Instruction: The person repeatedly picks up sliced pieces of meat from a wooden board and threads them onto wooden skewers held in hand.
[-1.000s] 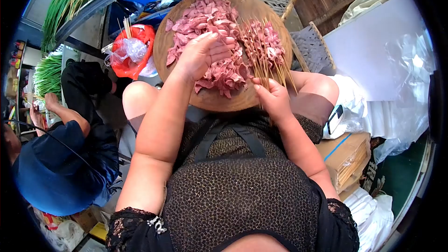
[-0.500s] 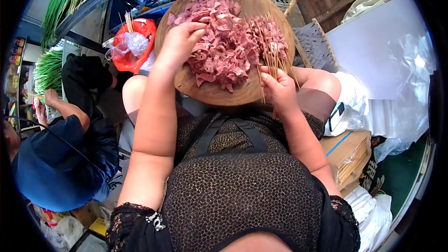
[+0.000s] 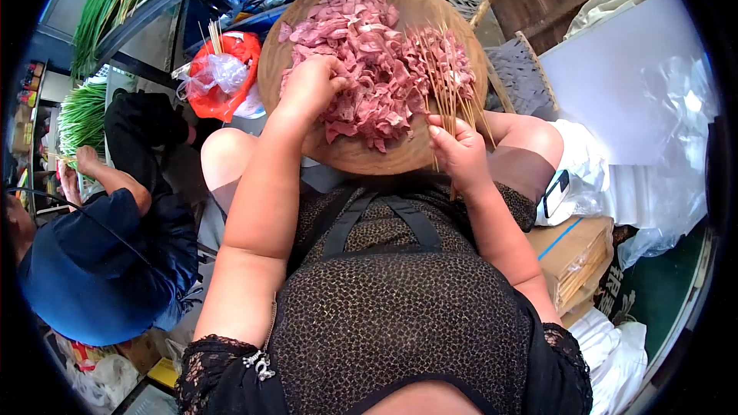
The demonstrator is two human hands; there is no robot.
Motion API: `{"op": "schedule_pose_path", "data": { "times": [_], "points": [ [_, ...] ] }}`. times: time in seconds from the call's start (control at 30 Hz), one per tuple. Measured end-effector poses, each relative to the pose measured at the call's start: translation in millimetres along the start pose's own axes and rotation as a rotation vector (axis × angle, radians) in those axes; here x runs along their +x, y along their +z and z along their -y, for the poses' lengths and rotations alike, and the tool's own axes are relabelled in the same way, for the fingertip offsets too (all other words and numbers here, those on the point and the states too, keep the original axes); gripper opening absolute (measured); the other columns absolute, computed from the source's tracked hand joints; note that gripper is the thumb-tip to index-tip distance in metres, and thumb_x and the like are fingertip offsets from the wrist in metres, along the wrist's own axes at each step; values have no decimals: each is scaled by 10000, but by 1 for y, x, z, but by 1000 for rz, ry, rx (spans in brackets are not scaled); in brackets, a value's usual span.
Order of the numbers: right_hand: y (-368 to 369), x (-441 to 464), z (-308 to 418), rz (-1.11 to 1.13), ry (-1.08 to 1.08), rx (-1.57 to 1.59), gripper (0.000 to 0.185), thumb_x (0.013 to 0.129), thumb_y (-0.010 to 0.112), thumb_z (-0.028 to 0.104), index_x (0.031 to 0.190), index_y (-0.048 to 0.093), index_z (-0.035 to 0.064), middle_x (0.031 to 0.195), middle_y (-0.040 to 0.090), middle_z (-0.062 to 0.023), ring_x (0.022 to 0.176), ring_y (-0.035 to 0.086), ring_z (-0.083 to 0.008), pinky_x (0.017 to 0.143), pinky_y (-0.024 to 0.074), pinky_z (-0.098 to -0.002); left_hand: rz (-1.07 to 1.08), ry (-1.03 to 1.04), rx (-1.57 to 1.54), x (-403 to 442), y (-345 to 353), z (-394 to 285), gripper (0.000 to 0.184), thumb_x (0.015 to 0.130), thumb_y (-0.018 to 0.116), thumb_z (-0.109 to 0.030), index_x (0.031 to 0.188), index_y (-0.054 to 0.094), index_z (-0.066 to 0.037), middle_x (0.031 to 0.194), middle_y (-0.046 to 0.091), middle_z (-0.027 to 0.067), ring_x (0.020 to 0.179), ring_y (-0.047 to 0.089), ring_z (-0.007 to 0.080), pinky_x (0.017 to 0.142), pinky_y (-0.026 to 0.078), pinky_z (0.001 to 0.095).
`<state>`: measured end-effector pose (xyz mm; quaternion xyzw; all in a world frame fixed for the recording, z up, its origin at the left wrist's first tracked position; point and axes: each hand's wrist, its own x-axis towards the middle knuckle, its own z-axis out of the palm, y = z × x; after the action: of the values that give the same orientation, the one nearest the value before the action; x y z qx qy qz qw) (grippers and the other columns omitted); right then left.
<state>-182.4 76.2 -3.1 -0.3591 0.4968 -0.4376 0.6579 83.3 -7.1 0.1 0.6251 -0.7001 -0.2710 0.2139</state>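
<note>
A round wooden board carries a large heap of sliced raw meat. At the heap's left side is my left hand, its fingers curled against the meat; what lies between the fingertips is hidden. My right hand is closed on thin wooden skewers at the board's lower right edge. Meat pieces are threaded on the upper ends of several skewers, which lie beside the heap.
To the left, a red plastic bag holds a clear bag and skewers. A co-worker in blue sits at far left near green vegetables. A woven chair stands behind the board; a phone and cardboard are at right.
My left hand, raised and open a second ago, moved left, then came down to the heap with curled fingers. My right hand shifted slightly right and down, still holding skewers. The board appears slightly higher in view.
</note>
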Motion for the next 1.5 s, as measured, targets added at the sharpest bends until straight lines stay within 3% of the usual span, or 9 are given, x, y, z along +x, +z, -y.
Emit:
{"op": "schedule_pose_path", "data": {
  "times": [0.17,0.23,0.37,0.5,0.7,1.0,1.07,1.23,1.5],
  "points": [
    [3,-5,1,4,52,-48,211,844,589,102,1045,591,37,691,545,22,517,432,-25,467,329,-158,-78,-32,-288,13,7,1,210,789,645,-201,909,637,-29,842,652,106,783,619,205,701,463,306],
    [2,-4,0,17,60,-39,209,844,588,99,1042,592,34,690,543,25,517,431,-25,468,331,-161,-42,-135,-770,18,7,2,201,838,613,-197,953,629,-33,840,639,22,761,581,87,675,456,228],
    [2,-4,-2,52,67,-64,203,843,585,90,1034,597,23,693,543,34,536,441,-27,485,346,-167,-67,-276,-1177,24,4,0,213,868,575,-207,1019,571,-56,912,627,38,775,612,134,694,505,260],
    [2,-4,-6,70,56,-95,202,841,586,86,1030,602,18,701,547,40,558,452,-26,508,360,-166,-116,-308,-1277,27,5,0,200,904,511,-204,1037,523,-56,918,629,97,792,626,197,693,546,320],
    [2,-1,-13,64,46,-119,203,840,588,90,1029,605,18,709,550,43,570,457,-25,519,366,-164,-40,-312,-1381,24,1,-7,189,906,509,-213,1011,524,-56,981,631,144,811,634,224,690,553,313],
    [5,-4,-8,48,40,-141,216,846,574,109,1044,575,22,681,503,62,522,405,-13,473,310,-158,3,-327,-1357,22,4,-10,158,876,555,-172,975,547,-50,976,638,136,862,637,205,705,545,305],
    [7,-7,-3,28,28,-231,205,847,581,97,1037,601,21,732,554,41,611,475,-31,563,388,-170,18,-320,-1369,21,3,-10,153,873,558,-168,968,551,-49,976,638,136,867,636,207,713,543,301],
    [7,-9,-1,23,-23,-253,201,848,576,93,1032,604,17,752,560,38,640,483,-35,588,398,-175,65,-319,-1403,18,2,-17,142,865,569,-158,951,559,-45,977,638,138,876,636,211,720,541,296],
    [7,-7,-7,30,-146,-308,221,853,569,121,1047,589,17,713,534,43,581,452,-17,528,368,-158,109,-309,-1429,14,8,-24,224,890,535,-173,1064,507,-35,1024,617,150,932,618,231,784,529,327]
  ]
}}
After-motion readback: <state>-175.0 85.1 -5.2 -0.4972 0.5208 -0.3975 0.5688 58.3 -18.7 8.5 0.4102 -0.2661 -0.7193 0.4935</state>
